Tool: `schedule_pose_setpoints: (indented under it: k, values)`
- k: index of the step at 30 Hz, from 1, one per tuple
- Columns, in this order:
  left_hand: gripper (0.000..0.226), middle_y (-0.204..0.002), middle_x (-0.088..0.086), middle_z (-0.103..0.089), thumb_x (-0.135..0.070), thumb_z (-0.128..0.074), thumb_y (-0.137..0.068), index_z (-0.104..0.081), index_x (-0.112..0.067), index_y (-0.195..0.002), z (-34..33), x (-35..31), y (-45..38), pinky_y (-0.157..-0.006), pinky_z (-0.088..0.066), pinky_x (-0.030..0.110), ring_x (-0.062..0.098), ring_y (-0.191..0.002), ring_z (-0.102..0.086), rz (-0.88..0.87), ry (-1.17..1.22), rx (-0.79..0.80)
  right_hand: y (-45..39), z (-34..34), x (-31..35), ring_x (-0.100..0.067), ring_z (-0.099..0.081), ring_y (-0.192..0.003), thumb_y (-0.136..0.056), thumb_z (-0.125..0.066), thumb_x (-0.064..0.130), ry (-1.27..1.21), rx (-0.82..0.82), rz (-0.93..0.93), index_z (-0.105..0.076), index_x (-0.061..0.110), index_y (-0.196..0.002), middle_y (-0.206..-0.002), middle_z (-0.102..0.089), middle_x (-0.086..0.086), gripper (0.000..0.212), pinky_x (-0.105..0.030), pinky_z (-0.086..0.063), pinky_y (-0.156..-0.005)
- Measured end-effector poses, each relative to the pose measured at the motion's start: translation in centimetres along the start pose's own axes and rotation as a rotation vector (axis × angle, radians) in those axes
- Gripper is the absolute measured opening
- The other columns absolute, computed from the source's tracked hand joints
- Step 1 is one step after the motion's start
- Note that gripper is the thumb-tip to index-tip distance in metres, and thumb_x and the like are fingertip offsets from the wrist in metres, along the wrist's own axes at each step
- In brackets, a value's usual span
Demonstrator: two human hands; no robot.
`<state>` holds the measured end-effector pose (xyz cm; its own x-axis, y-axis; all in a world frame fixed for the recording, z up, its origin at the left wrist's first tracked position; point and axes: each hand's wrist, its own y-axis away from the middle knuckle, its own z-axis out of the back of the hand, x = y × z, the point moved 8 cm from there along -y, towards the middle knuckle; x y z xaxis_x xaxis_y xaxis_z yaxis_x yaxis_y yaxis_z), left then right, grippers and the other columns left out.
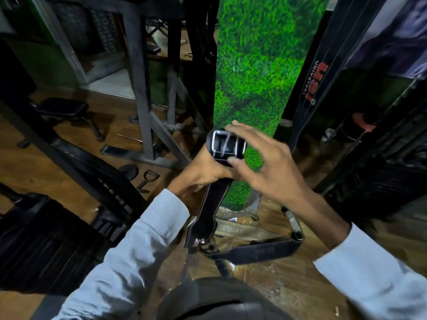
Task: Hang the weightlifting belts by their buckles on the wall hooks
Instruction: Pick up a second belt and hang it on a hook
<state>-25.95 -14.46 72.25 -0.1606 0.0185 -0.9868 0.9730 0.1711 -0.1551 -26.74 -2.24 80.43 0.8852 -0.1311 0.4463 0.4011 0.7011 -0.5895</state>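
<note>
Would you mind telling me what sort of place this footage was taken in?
Most likely a gym. A padded bench and a grey steel machine frame stand on the wooden floor, a cable handle lies there, and the left hand holds a black weightlifting belt.

Pale blue finely striped shirt sleeves, dark trousers.

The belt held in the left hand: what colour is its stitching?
White stitching on the black belt, clearest in the head view.
</note>
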Motion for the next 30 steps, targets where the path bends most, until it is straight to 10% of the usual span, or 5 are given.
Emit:
schedule_pose_setpoints:
  k: [6, 12, 19, 24, 30]
  values:
    - [0.045, -0.09, 0.0, -0.073, 0.028, -0.07, -0.067, -0.062, -0.001, -0.101, 0.9, 0.0, -0.5, -0.081, -0.058, 0.029, 0.013, -0.087, -0.069, 0.004, -0.004, 0.043, 5.1, -2.4, 3.0, -0.037, -0.056, -0.138, -0.089, -0.072, -0.003, 0.108, -0.093, 0.328, -0.073, -0.009, -0.114, -0.135, -0.064, -0.023, 0.025, -0.054, -0.049, -0.11]
    - [0.06, -0.08, -0.01, -0.077, 0.04, -0.064, -0.063, -0.06, -0.008, -0.099, 1.3, -0.5, -0.5, -0.071, -0.059, 0.021, 0.001, -0.077, -0.071, 0.03, 0.032, 0.048, 4.6, -1.3, 2.3, -0.012, -0.054, -0.139, -0.089, -0.068, -0.005, -0.009, -0.103, 0.178, -0.06, -0.011, -0.131, -0.13, -0.071, -0.014, 0.043, -0.048, -0.04, -0.12]
    - [0.055, -0.079, -0.003, -0.075, 0.03, -0.078, -0.06, -0.061, 0.001, -0.103, 1.2, -0.9, -0.7, -0.066, -0.06, 0.027, 0.011, -0.07, -0.07, 0.031, 0.006, 0.11, -0.1, 2.6, -0.9, -0.02, -0.075, -0.104, -0.099, -0.066, 0.012, -0.225, -0.361, -0.169, -0.069, 0.006, -0.114, -0.106, -0.078, -0.005, 0.017, -0.048, -0.059, -0.091]
    - [0.054, -0.075, -0.002, -0.074, 0.028, -0.08, -0.06, -0.062, -0.009, -0.095, 0.5, -2.7, -1.4, -0.064, -0.06, 0.026, 0.009, -0.067, -0.07, -0.022, -0.03, 0.17, -5.4, 0.5, -2.9, -0.014, -0.067, -0.101, -0.095, -0.067, 0.046, 0.135, 0.091, -0.278, -0.075, 0.018, -0.103, -0.109, -0.069, 0.0, 0.03, -0.041, -0.054, -0.094]
    - [0.069, -0.108, 0.019, -0.075, 0.017, -0.089, -0.056, -0.064, 0.0, -0.118, 2.1, -1.2, -2.9, -0.086, -0.061, 0.043, 0.024, -0.095, -0.074, 0.045, -0.001, 0.109, -7.3, 1.2, -4.0, -0.023, -0.064, -0.101, -0.076, -0.082, 0.024, -0.015, 0.163, -0.412, -0.064, 0.025, -0.062, -0.104, -0.066, -0.002, 0.023, -0.039, -0.05, -0.091]
